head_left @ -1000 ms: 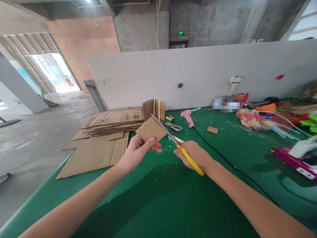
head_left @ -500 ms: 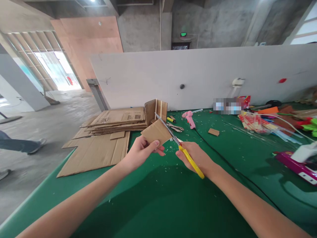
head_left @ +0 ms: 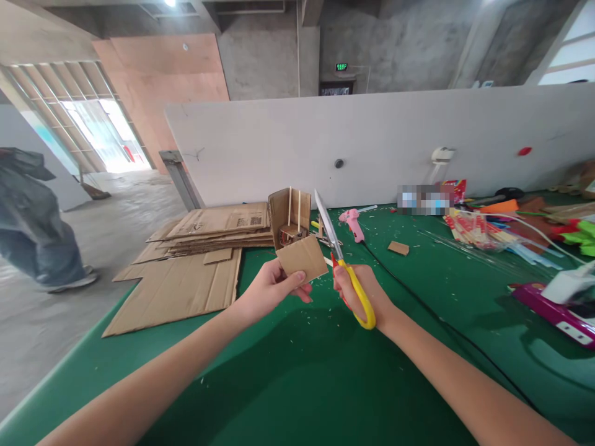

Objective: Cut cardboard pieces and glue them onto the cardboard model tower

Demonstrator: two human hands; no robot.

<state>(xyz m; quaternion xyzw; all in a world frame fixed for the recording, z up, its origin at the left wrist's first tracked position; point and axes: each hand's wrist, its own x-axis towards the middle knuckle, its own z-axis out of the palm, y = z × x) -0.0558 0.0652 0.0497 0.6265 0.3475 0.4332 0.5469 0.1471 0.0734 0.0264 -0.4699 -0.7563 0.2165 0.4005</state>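
Observation:
A small cardboard piece (head_left: pixel 303 255) is pinched between the thumb and fingers of my left hand (head_left: pixel 274 288), above the green table (head_left: pixel 288 378). My right hand (head_left: pixel 365 291) grips the yellow-handled scissors (head_left: pixel 335 230), their blades pointing up and away. The blades stand just right of the cardboard piece, apart from it. Behind my left hand is an upright cardboard structure (head_left: pixel 290 214) with thin wooden sticks inside. A pink glue gun (head_left: pixel 353 224) lies beyond my right hand.
Stacked cardboard sheets (head_left: pixel 214 226) lie at the left. A small cardboard scrap (head_left: pixel 398 248) sits right of the glue gun, whose black cord (head_left: pixel 432 313) runs toward the front right. A purple power strip (head_left: pixel 548 313) lies at right. A person (head_left: pixel 37 223) stands on the floor at far left.
The scissors have come away from the cardboard piece and turned more upright. The cardboard piece has shifted slightly right and tilted. More of the person at far left has come into view.

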